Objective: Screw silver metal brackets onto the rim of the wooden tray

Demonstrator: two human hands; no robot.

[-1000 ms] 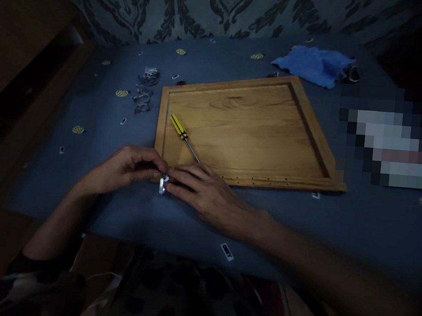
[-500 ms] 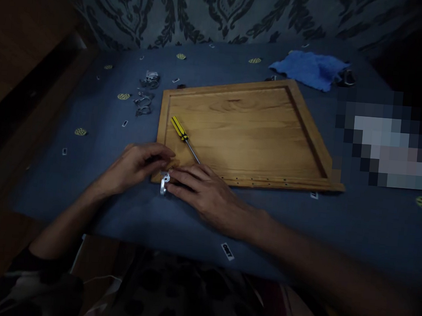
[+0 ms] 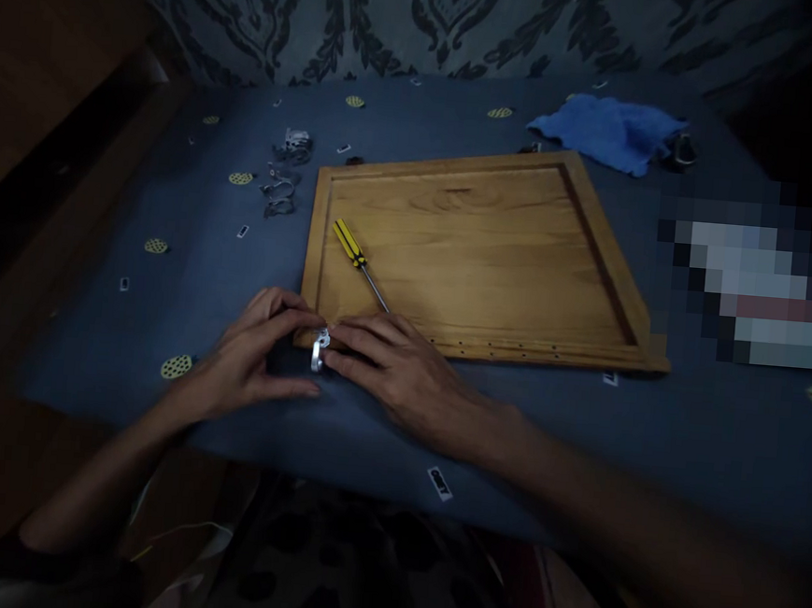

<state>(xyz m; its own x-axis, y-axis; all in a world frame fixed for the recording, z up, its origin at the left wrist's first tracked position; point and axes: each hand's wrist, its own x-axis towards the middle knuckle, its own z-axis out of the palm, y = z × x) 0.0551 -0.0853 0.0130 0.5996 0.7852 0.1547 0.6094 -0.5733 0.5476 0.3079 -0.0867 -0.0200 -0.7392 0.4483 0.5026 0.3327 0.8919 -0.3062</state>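
A framed wooden panel [image 3: 452, 251] lies on the blue patterned cloth. At its near left corner a shiny metal hinge [image 3: 319, 351] juts over the edge. My right hand [image 3: 407, 374] rests on the panel's near edge, fingertips closed against the hinge's right side. On the other side my left hand [image 3: 254, 353] has thumb and fingers spread apart, its fingertips beside the hinge and the thumb below it, over the cloth. A screwdriver [image 3: 351, 244] with a yellow and black handle lies on the panel, its tip end near my right fingers.
Several metal hinges [image 3: 281, 191] lie on the cloth left of the panel. A blue rag [image 3: 609, 133] is at the back right, with a dark object beside it. A blurred-out item lies at the right. Patterned fabric rises behind.
My left hand has opened wider, its thumb dropping below the hinge and its fingers coming down to the panel corner. My right hand stays at the hinge. The view has shifted slightly.
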